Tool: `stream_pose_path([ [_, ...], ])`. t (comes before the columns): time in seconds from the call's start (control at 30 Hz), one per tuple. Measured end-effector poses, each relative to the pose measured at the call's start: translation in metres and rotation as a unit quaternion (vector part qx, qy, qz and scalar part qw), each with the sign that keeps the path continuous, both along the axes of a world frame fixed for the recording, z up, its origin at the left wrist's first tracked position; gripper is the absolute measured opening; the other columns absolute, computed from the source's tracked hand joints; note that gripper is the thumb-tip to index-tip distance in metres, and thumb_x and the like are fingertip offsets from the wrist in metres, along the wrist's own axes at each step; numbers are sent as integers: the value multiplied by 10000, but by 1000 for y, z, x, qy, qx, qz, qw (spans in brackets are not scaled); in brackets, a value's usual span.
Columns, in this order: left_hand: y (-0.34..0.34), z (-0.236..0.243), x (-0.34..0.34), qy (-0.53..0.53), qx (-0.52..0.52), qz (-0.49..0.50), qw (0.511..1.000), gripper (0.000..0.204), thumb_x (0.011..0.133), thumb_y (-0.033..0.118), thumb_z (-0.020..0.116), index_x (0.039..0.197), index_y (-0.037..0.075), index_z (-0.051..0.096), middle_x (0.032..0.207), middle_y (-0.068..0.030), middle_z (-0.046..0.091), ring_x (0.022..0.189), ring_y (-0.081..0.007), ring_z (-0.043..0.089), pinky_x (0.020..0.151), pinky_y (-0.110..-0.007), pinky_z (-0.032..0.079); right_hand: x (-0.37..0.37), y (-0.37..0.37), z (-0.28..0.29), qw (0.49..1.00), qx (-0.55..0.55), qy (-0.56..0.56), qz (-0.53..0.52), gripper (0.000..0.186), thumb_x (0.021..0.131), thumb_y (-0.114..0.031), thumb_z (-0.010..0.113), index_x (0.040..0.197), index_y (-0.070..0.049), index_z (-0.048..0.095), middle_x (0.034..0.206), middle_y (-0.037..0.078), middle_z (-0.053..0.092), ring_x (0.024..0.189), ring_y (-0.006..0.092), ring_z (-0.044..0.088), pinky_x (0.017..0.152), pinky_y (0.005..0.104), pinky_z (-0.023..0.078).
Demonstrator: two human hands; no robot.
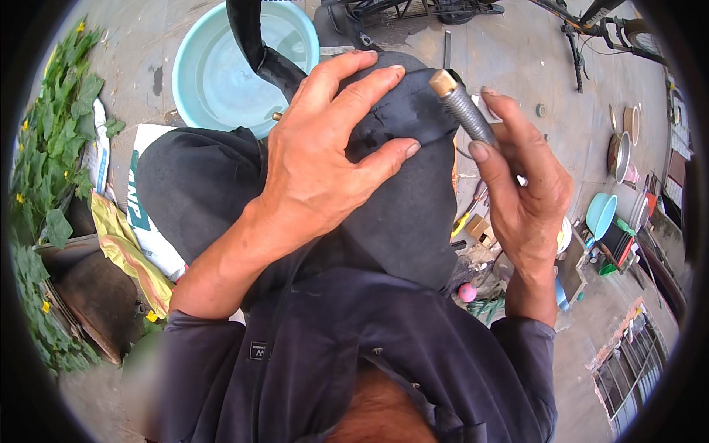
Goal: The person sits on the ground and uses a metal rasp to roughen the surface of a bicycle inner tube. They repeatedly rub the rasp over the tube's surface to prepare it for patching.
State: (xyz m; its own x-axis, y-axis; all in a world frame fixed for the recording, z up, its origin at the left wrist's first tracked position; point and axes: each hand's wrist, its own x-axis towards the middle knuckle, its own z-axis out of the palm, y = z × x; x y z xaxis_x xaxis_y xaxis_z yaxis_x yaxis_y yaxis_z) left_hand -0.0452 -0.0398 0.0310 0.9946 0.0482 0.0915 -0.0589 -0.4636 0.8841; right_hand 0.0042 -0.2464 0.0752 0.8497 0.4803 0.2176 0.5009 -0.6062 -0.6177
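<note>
A black rubber inner tube (402, 111) lies across my right knee, with wet-looking dark marks on it. My left hand (317, 148) holds it there, thumb along one edge and fingers along the other. Just right of the tube, my right hand (524, 166) grips a short round tool (470, 114) between thumb and fingers. Its body is grey, ridged metal, and its tan end points up and to the left. The tube's raised loop (247, 33) runs back over a basin. A brass-coloured valve stem (277, 116) shows beside my left hand.
A light-blue basin (188, 81) of water stands ahead on the left. Leafy plants (66, 125) and a yellow sack (122, 240) lie to the left. At right are a pink ball (467, 292), a small turquoise basin (601, 214) and a pan (620, 156). Bicycle parts (572, 44) stand at the far right.
</note>
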Motion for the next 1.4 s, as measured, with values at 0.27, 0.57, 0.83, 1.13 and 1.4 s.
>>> stream_pose_path([
  [0.27, 0, -1, 0, 2, 0, -2, 1000, 639, 695, 84, 845, 1295, 72, 626, 1342, -126, 540, 1223, -269, 552, 1031, -358, 446, -6, -17, 9, 996, -74, 30, 26, 452, 752, 19, 767, 1186, -95, 704, 777, 73, 606, 612, 209, 605, 558, 319, 492],
  [0.57, 1, -1, 1, -11, 16, -4, 1000, 635, 694, 75, 842, 1290, 58, 624, 1342, -124, 541, 1212, -271, 562, 1024, -361, 455, 0, -18, 15, 994, -68, 67, 52, 453, 783, 96, 711, 1212, -48, 693, 801, 87, 616, 672, 176, 575, 609, 261, 453],
  [0.83, 2, 1, 2, 7, 13, -11, 1000, 656, 682, 80, 852, 1296, 60, 621, 1353, -126, 536, 1239, -277, 548, 1043, -369, 447, 10, -13, 12, 991, -82, 60, 92, 448, 783, 81, 719, 1213, -41, 685, 819, 93, 633, 700, 164, 590, 628, 269, 468],
  [1.13, 2, -2, 2, 13, -25, -12, 1000, 671, 679, 106, 861, 1304, 71, 619, 1360, -123, 534, 1254, -276, 539, 1058, -373, 437, 18, -11, 11, 993, 2, 115, -38, 283, 849, -65, 739, 1126, -31, 692, 839, 72, 683, 683, 125, 605, 612, 249, 473],
  [1.4, 2, -3, 2, 13, -30, -12, 999, 664, 683, 122, 863, 1300, 69, 621, 1362, -120, 533, 1253, -275, 540, 1055, -371, 438, 15, -5, 3, 996, -15, 67, 59, 293, 775, 11, 769, 1062, -23, 725, 739, 90, 630, 615, 177, 588, 565, 290, 466],
])
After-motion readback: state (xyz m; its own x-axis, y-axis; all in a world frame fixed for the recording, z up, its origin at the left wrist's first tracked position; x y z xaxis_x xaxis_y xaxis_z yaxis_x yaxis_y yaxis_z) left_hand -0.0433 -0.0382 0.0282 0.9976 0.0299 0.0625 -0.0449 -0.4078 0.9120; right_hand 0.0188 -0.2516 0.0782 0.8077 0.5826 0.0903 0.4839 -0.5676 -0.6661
